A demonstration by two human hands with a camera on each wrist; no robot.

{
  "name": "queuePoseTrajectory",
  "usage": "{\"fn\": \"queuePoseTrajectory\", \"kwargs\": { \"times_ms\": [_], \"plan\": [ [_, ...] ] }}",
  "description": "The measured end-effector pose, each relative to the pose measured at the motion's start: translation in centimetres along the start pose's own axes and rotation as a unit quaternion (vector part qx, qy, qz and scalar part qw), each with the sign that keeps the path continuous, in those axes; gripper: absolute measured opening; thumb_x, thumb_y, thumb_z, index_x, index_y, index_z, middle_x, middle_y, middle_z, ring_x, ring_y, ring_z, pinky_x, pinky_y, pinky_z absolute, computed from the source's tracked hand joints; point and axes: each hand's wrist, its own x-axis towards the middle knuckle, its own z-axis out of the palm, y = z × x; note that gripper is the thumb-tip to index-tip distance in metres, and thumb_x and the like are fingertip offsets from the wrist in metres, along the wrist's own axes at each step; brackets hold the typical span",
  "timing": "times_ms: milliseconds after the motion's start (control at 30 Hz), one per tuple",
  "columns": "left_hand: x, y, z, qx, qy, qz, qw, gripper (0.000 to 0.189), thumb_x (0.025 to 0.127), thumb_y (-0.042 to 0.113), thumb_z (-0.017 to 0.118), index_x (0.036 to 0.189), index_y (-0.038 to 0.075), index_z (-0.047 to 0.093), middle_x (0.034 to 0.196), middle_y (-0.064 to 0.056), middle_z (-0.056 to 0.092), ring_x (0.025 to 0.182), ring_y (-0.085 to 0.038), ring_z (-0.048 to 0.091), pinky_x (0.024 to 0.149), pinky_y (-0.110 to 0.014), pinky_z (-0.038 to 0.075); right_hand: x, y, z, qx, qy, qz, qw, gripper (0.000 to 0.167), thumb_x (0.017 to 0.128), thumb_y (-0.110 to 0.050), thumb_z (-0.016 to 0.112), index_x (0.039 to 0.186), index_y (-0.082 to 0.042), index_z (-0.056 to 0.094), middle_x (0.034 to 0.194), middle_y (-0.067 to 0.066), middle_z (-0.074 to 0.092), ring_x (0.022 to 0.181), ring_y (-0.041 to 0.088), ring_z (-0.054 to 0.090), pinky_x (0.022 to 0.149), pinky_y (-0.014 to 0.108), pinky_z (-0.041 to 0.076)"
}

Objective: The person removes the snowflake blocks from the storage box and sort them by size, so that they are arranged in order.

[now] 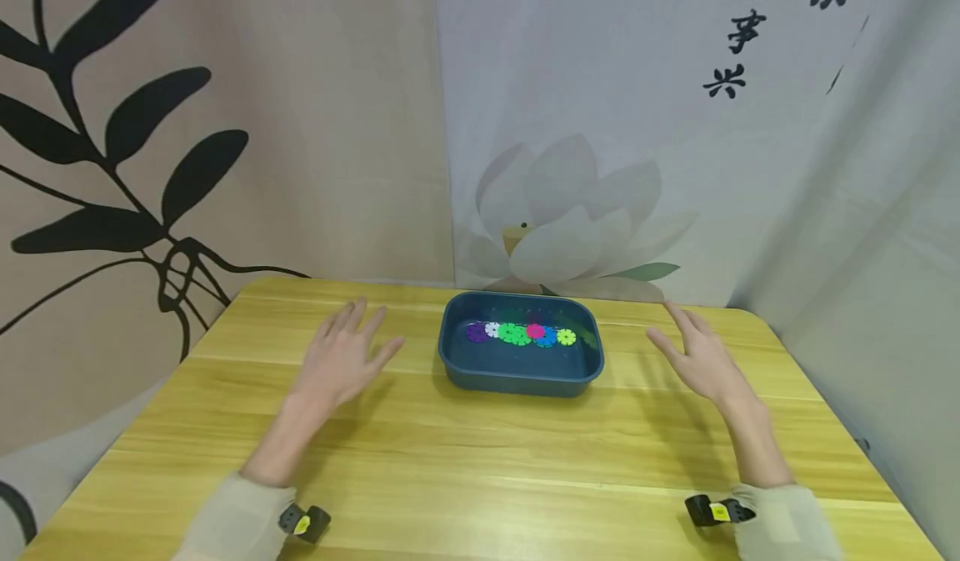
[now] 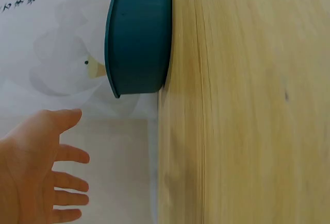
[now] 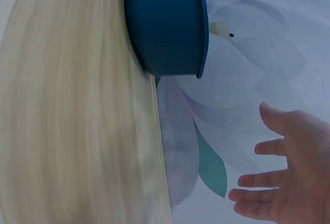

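Note:
A dark blue rectangular tray point(image 1: 517, 382) stands on the wooden table, toward its far edge. Inside it lies a row of small notched plastic discs: a purple disc point(image 1: 476, 333), a white one, green ones point(image 1: 513, 334), a pink disc point(image 1: 535, 331), a blue one and a yellow-green disc point(image 1: 566, 338). My left hand point(image 1: 341, 357) hovers over the table to the left of the tray, fingers spread and holding nothing. On the other side, my right hand point(image 1: 701, 361) is likewise raised with fingers extended, apart from the tray. Both wrist views show the tray's outer wall point(image 2: 139, 38).
The wooden table point(image 1: 480, 478) reaches back to a printed curtain point(image 1: 337, 127) with dark leaves, a pale lotus and black characters. Another curtain point(image 1: 885, 252) hangs along the right side. Small black cameras point(image 1: 303, 523) are strapped at both sleeve cuffs.

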Motion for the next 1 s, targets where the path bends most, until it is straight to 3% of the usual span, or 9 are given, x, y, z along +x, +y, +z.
{"fn": "queuePoseTrajectory", "kwargs": {
  "times_ms": [100,433,767,1000],
  "plan": [
    [0.1,0.4,0.2,-0.008,0.012,0.007,0.9999,0.070,0.104,0.053,0.045,0.151,0.002,0.042,0.156,-0.031,0.030,0.143,-0.050,0.030,0.115,-0.062,0.023,0.5,-0.5,0.5,0.020,0.002,-0.012,0.9997,0.075,0.107,-0.047,0.042,0.159,0.001,0.018,0.157,0.036,0.023,0.139,0.059,0.024,0.105,0.075,0.024],
    [0.9,2.2,0.8,-0.037,0.053,0.038,0.9972,0.061,0.104,0.046,0.050,0.142,-0.002,0.051,0.143,-0.032,0.048,0.131,-0.049,0.047,0.108,-0.064,0.035,1.8,-2.3,2.4,0.063,0.003,-0.025,0.9977,0.072,0.107,-0.044,0.045,0.156,0.006,0.025,0.140,0.037,0.045,0.122,0.052,0.053,0.099,0.064,0.043],
    [1.9,4.5,0.8,-0.072,0.055,0.054,0.9944,0.060,0.105,0.046,0.048,0.141,-0.003,0.054,0.140,-0.028,0.053,0.130,-0.045,0.050,0.107,-0.060,0.039,2.8,-3.2,3.9,0.122,-0.017,-0.020,0.9921,0.066,0.106,-0.036,0.052,0.150,0.010,0.034,0.118,0.028,0.064,0.097,0.040,0.069,0.082,0.050,0.056],
    [2.8,6.2,0.9,-0.102,0.047,0.071,0.9911,0.060,0.106,0.046,0.046,0.140,-0.003,0.054,0.138,-0.025,0.056,0.127,-0.043,0.053,0.106,-0.056,0.042,2.9,-3.7,4.7,0.185,-0.043,-0.002,0.9819,0.070,0.104,-0.039,0.056,0.150,0.010,0.033,0.118,0.028,0.062,0.088,0.037,0.071,0.080,0.049,0.058]
  ]
}}
